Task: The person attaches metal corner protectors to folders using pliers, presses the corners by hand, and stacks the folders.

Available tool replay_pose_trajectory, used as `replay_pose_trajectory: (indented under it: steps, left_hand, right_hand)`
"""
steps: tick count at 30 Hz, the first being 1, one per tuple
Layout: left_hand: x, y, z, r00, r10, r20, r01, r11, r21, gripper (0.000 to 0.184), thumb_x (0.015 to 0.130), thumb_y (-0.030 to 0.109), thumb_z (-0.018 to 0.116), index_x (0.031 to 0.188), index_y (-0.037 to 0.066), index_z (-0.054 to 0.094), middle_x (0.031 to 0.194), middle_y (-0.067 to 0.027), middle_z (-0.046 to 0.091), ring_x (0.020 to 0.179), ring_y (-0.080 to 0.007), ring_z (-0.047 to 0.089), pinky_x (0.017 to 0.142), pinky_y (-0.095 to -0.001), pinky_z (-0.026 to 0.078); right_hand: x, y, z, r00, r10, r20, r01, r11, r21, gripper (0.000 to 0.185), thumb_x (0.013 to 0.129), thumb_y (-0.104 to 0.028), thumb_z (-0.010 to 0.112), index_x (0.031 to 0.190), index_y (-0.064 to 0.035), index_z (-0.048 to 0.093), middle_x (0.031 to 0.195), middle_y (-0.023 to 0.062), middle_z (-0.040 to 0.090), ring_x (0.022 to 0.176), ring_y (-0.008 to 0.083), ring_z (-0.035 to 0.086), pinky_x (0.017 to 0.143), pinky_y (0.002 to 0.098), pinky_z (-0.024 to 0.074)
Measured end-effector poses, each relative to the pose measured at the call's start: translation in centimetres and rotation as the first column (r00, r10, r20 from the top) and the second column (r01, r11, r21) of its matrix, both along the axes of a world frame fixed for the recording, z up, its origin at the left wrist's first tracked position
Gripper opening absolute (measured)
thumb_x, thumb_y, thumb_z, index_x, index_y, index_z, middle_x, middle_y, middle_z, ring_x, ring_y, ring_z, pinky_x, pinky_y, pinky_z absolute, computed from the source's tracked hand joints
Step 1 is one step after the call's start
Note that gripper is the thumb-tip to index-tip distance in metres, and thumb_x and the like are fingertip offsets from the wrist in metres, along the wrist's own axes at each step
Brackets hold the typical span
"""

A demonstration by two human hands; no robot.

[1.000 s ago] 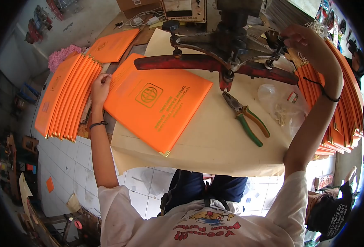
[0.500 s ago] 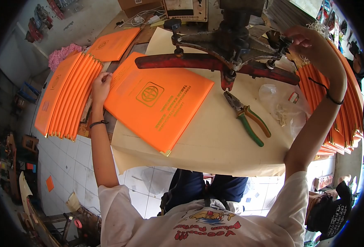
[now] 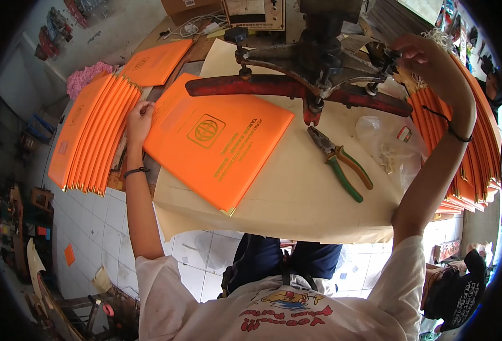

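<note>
My left hand (image 3: 139,118) is closed at the left edge of an orange folder (image 3: 222,145), with its fingers curled against it. The folder lies at a slant on the paper-covered table (image 3: 296,204), gold print up, its upper part under the red bar (image 3: 251,84) of a black metal press (image 3: 319,54). My right hand (image 3: 418,52) is raised at the press's right end, fingers curled beside a black knob (image 3: 392,55); what they hold is hidden. Pliers (image 3: 342,162) with green and yellow handles lie right of the folder.
Orange folders (image 3: 95,133) are stacked at the left, and more (image 3: 484,148) stand at the right. A clear plastic bag (image 3: 387,145) lies beside the pliers. Behind the press is a control box (image 3: 255,14). Another person (image 3: 458,290) is at the lower right.
My right hand and forearm have shifted slightly; my left hand keeps its place at the folder. The other person's raised hand at the lower right has come down a little.
</note>
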State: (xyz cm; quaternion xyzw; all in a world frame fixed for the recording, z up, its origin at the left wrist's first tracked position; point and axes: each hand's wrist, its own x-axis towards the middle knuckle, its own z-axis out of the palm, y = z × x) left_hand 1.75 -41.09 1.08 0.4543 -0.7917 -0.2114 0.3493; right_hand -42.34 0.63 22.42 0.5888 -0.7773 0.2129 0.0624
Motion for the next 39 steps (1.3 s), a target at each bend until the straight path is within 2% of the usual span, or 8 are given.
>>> replay_pose_trajectory:
  steps: [4,7,16,19,25,31,37,39]
  left_hand:
    - [0.1,-0.2,-0.1,1.0,-0.009,-0.005,0.009,1.0,0.0,0.033,0.097,0.03,0.059,0.11,0.002,0.068,0.094,-0.0096,0.07,0.086,-0.0204,0.065,0.078,-0.0354,0.05]
    - [0.1,-0.1,0.0,1.0,-0.015,-0.007,0.015,1.0,0.014,0.033,0.096,0.03,0.059,0.111,0.002,0.068,0.095,-0.0097,0.07,0.087,-0.0206,0.066,0.078,-0.0357,0.05]
    - [0.0,-0.1,0.0,1.0,-0.006,-0.008,0.007,1.0,0.012,0.032,0.096,0.03,0.06,0.11,0.002,0.068,0.095,-0.0098,0.07,0.087,-0.0209,0.066,0.078,-0.036,0.05]
    - [-0.2,0.3,0.2,1.0,0.008,-0.005,-0.008,1.0,0.017,0.032,0.096,0.03,0.06,0.111,0.002,0.068,0.094,-0.0092,0.07,0.086,-0.0204,0.065,0.077,-0.0357,0.05]
    - [0.0,-0.2,-0.2,1.0,0.004,-0.006,-0.004,1.0,-0.003,0.032,0.096,0.031,0.06,0.11,0.003,0.068,0.092,-0.0081,0.069,0.082,-0.0195,0.064,0.075,-0.0355,0.05]
    - [-0.1,0.1,0.1,1.0,0.011,0.005,-0.012,1.0,0.02,0.033,0.096,0.031,0.06,0.109,0.002,0.068,0.093,-0.0087,0.069,0.084,-0.0201,0.065,0.076,-0.0357,0.05]
    - [0.1,-0.1,-0.1,1.0,-0.005,0.0,0.005,1.0,0.007,0.034,0.096,0.031,0.06,0.11,0.002,0.068,0.095,-0.0098,0.07,0.088,-0.0214,0.066,0.079,-0.0365,0.05]
    - [0.1,-0.2,-0.1,1.0,-0.016,-0.011,0.016,1.0,0.014,0.034,0.096,0.031,0.06,0.11,0.002,0.068,0.096,-0.0103,0.07,0.089,-0.0216,0.066,0.08,-0.0365,0.05]
  right_hand:
    - [0.3,0.0,0.1,1.0,0.02,-0.013,-0.02,1.0,-0.012,0.024,0.088,-0.01,0.069,0.111,-0.0094,0.064,0.092,0.0036,0.063,0.087,0.0134,0.061,0.075,0.0283,0.0516]
    - [0.8,-0.1,0.4,0.999,-0.032,-0.011,0.032,0.998,0.054,0.025,0.089,0.002,0.061,0.112,-0.0094,0.065,0.096,-0.0025,0.062,0.086,0.008,0.054,0.082,0.0243,0.0462]
    - [-0.6,0.0,0.1,0.999,-0.004,-0.052,0.005,1.0,0.014,0.024,0.09,-0.002,0.062,0.112,-0.0092,0.065,0.103,-0.0008,0.066,0.096,0.0112,0.058,0.089,0.0276,0.0462]
    - [-1.1,0.1,-0.1,0.99,-0.008,-0.144,-0.002,0.998,-0.066,0.022,0.089,-0.003,0.063,0.109,-0.0092,0.067,0.097,0.0032,0.067,0.09,0.0141,0.06,0.081,0.0289,0.0499]
    - [-0.5,0.5,0.2,0.985,0.08,-0.15,-0.091,0.993,-0.07,0.026,0.085,0.002,0.062,0.108,-0.0093,0.068,0.095,0.0014,0.067,0.09,0.014,0.059,0.083,0.0278,0.0485]
    - [0.5,0.5,0.4,0.997,-0.011,-0.076,0.013,1.0,0.027,0.025,0.089,0.001,0.061,0.111,-0.0083,0.066,0.103,-0.0008,0.065,0.099,0.0114,0.057,0.091,0.0278,0.0452]
    - [-0.5,0.1,0.1,0.996,0.088,-0.027,-0.089,0.996,-0.023,0.02,0.09,-0.001,0.061,0.108,-0.0071,0.066,0.097,-0.0002,0.063,0.096,0.0108,0.056,0.089,0.0274,0.045]
    - [0.4,-0.1,0.1,0.996,0.058,-0.068,-0.06,0.998,-0.028,0.018,0.09,-0.006,0.064,0.108,-0.0054,0.067,0.097,0.003,0.068,0.093,0.0136,0.062,0.084,0.0293,0.0495]
